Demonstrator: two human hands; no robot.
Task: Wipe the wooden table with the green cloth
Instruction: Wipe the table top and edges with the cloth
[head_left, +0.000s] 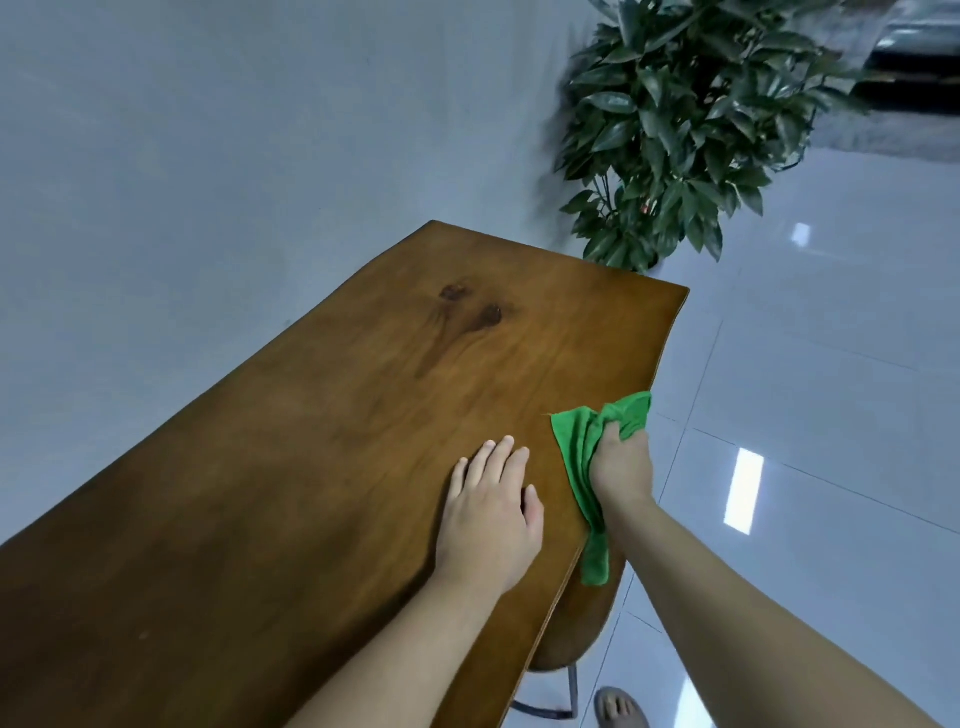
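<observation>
Fingers of the right hand (621, 467) are curled tight around a bunched green cloth (592, 452), which sits at the right edge of the long brown wooden table (311, 467), one tail hanging over that edge. The left hand (491, 514) lies flat on the tabletop just beside the cloth, fingers together and straight. Beyond the table's far corner stands a leafy green potted plant (685, 119); its pot is mostly hidden.
</observation>
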